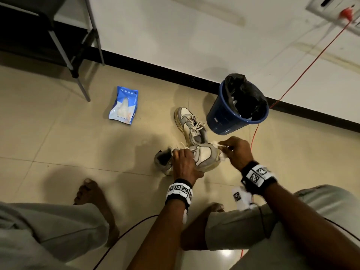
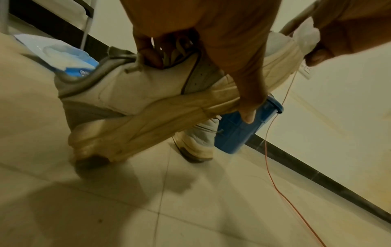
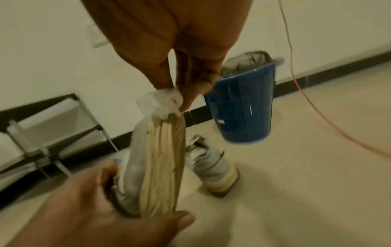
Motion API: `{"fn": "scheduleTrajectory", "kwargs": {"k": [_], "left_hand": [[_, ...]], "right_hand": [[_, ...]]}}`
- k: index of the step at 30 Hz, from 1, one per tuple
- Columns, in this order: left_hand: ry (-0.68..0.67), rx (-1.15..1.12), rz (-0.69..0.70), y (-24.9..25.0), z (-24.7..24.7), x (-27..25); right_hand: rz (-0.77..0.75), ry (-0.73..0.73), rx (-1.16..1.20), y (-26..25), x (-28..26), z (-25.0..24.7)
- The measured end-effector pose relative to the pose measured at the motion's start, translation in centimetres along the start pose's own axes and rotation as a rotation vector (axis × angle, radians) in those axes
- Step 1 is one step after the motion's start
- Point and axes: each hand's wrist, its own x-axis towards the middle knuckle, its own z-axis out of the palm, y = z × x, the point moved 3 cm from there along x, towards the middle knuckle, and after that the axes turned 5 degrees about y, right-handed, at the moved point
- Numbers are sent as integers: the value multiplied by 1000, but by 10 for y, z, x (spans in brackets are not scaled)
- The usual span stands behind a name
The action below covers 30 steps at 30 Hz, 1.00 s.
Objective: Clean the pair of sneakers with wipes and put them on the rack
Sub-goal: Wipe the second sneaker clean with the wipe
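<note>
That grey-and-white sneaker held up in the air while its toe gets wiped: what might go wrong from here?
1. The left hand grips the grey-and-white sneaker alone above the tiled floor; hard rubbing might knock it loose.
2. The small white wipe, pinched by the right hand, could slip.
3. The thin orange cable beside the blue bin could snag.

The left hand [image 2: 211, 55] grips a white and grey sneaker [image 2: 135, 100] across its laces, thumb hooked under the yellowed sole, holding it heel-down and tilted above the tiled floor [image 2: 211, 208]. At the toe, the right hand [image 2: 338, 33] pinches a white wipe [image 2: 306, 35]. Behind lie the second sneaker [image 2: 198, 142], a blue bin [image 2: 234, 135], a blue wipes packet [image 2: 63, 55] and an orange cable [image 2: 273, 175].
</note>
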Motion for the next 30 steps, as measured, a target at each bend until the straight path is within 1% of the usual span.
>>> {"fn": "scheduleTrajectory", "kwargs": {"k": [2, 4, 5, 7, 9, 11, 14, 16, 18, 20, 22, 24, 26, 28, 30], "left_hand": [[-2, 9, 42, -6, -9, 3], [20, 12, 34, -12, -23, -5], [43, 37, 8, -13, -32, -10], [84, 138, -58, -7, -48, -22], [121, 185, -68, 4, -65, -37], [131, 154, -48, 15, -76, -49], [138, 5, -28, 16, -80, -53], [111, -108, 26, 10, -81, -46], [83, -180, 73, 3, -81, -41], [71, -220, 72, -7, -83, -39], [111, -283, 38, -22, -82, -37], [150, -324, -40, -38, -92, -38], [167, -318, -137, -54, -107, -37], [117, -326, -186, -67, -120, -36], [65, -372, -212, -68, -130, -36]], "right_hand": [[15, 89, 245, -8, -13, 7], [51, 106, 471, -18, -19, 12], [66, 111, 546, -22, -20, 14], [64, 114, 611, -31, -25, 17], [6, 117, 614, -47, -32, 23], [-33, 118, 580, -64, -36, 27], [-90, 113, 526, -74, -37, 26], [-126, 84, 476, -73, -37, 22], [-120, 69, 432, -66, -37, 21], [-47, 79, 393, -58, -36, 27], [33, 86, 431, -59, -40, 40], [4, 107, 515, -83, -53, 55], [-44, 99, 615, -113, -69, 66], [-46, 118, 641, -126, -73, 74], [33, 130, 591, -115, -59, 85]]}}
